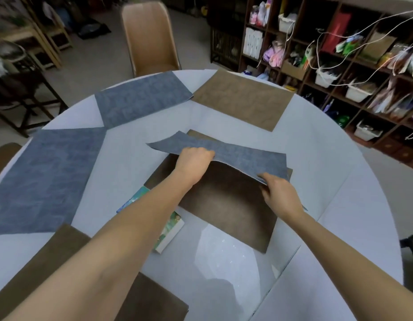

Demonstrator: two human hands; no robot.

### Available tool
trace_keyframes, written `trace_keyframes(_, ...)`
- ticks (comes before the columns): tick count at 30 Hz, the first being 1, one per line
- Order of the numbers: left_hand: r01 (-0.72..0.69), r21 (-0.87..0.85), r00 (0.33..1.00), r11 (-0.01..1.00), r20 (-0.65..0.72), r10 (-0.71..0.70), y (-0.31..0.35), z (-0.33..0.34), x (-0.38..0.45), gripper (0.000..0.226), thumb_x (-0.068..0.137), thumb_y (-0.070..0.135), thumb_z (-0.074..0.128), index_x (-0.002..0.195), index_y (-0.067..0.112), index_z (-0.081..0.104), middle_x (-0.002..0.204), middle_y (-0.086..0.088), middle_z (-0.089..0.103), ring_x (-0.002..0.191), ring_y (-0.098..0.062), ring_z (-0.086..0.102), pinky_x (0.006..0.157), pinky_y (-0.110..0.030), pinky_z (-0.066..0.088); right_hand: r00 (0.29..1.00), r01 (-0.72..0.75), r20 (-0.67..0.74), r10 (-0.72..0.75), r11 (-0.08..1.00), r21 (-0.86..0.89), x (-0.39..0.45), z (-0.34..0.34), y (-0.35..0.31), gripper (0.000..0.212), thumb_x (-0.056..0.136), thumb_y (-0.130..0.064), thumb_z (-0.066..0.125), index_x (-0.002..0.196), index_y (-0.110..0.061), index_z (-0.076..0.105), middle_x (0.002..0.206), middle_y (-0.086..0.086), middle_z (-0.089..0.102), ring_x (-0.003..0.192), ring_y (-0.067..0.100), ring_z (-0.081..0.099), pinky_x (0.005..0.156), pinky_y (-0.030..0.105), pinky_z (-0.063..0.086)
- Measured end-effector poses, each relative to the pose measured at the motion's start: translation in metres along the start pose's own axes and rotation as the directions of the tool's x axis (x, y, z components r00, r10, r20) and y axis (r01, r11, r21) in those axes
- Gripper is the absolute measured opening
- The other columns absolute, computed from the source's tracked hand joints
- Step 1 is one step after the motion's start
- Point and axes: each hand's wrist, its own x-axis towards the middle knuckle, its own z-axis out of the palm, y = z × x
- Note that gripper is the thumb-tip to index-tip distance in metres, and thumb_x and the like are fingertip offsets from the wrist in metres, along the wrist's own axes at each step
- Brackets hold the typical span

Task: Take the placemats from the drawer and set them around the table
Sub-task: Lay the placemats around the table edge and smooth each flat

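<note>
Three blue placemats: one (pixel 47 179) flat at the left edge of the round tabletop (pixel 316 181), one (pixel 142 98) flat at the far left, one (pixel 235 156) lifted mid-tabletop. Four brown placemats: one (pixel 242 98) flat at the far side, one (pixel 226 205) in the middle beneath the lifted blue one, one (pixel 45 262) at the near left edge, one (pixel 152 300) at the near edge. Seven placemats altogether, counting only those in plain sight. Two hands: left (pixel 193 161) and right (pixel 279 193), both on the lifted blue placemat. One book (pixel 170 230), partly hidden under an arm. One tan chair (pixel 149 35) beyond the tabletop. One shelving unit (pixel 340 66), its contents too cluttered to count.
</note>
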Motion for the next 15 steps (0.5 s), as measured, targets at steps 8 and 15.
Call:
trace_keyframes(8, 0.159, 0.037, 0.961, 0.987, -0.234, -0.146, -0.01, -0.107, -0.058, 0.023, 0.09, 0.003, 0.05, 0.109, 0.015, 0.054, 0.099, -0.005, 0.065, 0.09, -0.029, 0.065, 0.06, -0.034, 0.036, 0.97, -0.028, -0.244, -0.019, 0.982, -0.188, 0.003, -0.086, -0.054, 0.039, 0.086, 0.002, 0.045, 0.118, -0.019, 0.053, 0.097, 0.009, 0.068, 0.075, 0.035, 0.064, 0.061, 0.035, 0.047)
trace_keyframes(15, 0.292, 0.146, 0.91, 0.945, -0.348, -0.227, -0.036, -0.177, -0.188, 0.021, 0.093, 0.006, 0.047, 0.11, 0.015, 0.056, 0.101, -0.003, 0.065, 0.092, -0.026, 0.064, 0.05, -0.026, 0.023, 0.864, 0.116, -0.408, -0.296, 0.904, -0.411, -0.057, -0.164, -0.14, 0.03, 0.062, 0.006, 0.069, 0.083, -0.012, 0.059, 0.061, 0.008, 0.054, 0.051, 0.029, 0.054, 0.045, 0.027, 0.023)
